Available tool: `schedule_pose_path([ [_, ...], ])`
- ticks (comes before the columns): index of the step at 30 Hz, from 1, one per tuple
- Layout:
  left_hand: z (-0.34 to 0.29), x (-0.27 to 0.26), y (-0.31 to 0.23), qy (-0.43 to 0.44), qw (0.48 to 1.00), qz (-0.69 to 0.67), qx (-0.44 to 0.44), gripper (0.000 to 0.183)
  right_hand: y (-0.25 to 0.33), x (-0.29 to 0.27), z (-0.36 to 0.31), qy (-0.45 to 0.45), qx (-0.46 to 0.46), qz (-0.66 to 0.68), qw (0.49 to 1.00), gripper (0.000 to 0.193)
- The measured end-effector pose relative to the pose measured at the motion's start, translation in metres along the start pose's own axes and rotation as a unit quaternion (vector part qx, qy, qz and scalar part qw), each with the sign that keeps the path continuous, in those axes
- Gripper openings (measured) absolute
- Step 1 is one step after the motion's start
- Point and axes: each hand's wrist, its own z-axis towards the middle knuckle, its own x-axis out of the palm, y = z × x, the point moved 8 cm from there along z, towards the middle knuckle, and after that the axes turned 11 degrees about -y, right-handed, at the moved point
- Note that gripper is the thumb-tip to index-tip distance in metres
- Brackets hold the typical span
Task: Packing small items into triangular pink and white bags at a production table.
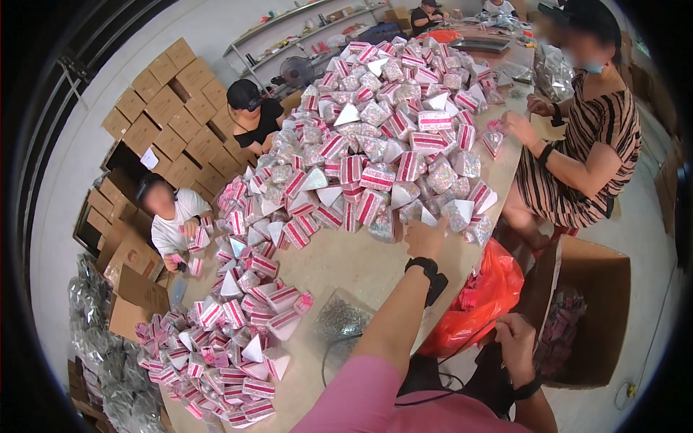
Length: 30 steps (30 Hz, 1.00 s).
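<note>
My left hand (425, 239) reaches to the near edge of a large heap of wedge-shaped packets (377, 177), wrapped in shiny clear film with pink and white striped sides. Its thumb and forefinger are apart, touching the packets there. A white-sided packet (429, 219) lies at the fingertips, partly covered. Near my lap, my right hand (515, 345) is closed, fingers curled; what is in them, if anything, is hidden. A thin dark cord passes beside it. Both wrists wear black bands.
A red plastic bag (487, 289) hangs at the table's right edge, beside an open carton (603, 317) with pink packets inside. Clear film bags (339, 321) lie on the table (328, 263). Another packet heap (238, 361) is at the left. Co-workers sit around the table; one person (588, 137) handles a packet.
</note>
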Motion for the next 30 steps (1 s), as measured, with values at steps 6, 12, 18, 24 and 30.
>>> schedule_pose_path([
  [6,0.003,-0.033,0.022,-0.023,0.996,-0.025,0.081,0.071,-0.028,0.015,-0.004,0.030,0.026,0.052,0.998,0.004],
  [12,-0.039,-0.073,0.042,0.192,0.899,-0.385,-0.078,0.039,0.001,0.032,-0.012,0.087,0.001,0.046,0.995,0.007],
  [18,-0.137,-0.120,0.052,0.390,0.636,-0.643,-0.171,0.046,0.054,0.038,-0.020,0.142,-0.008,0.088,0.986,0.007],
  [24,-0.185,-0.133,0.053,0.438,0.509,-0.706,-0.224,0.047,0.095,0.055,-0.041,0.221,-0.002,0.161,0.962,0.010],
  [30,-0.198,-0.141,0.058,0.370,0.614,-0.663,-0.217,0.049,0.127,0.051,-0.055,0.209,-0.086,0.142,0.964,0.014],
])
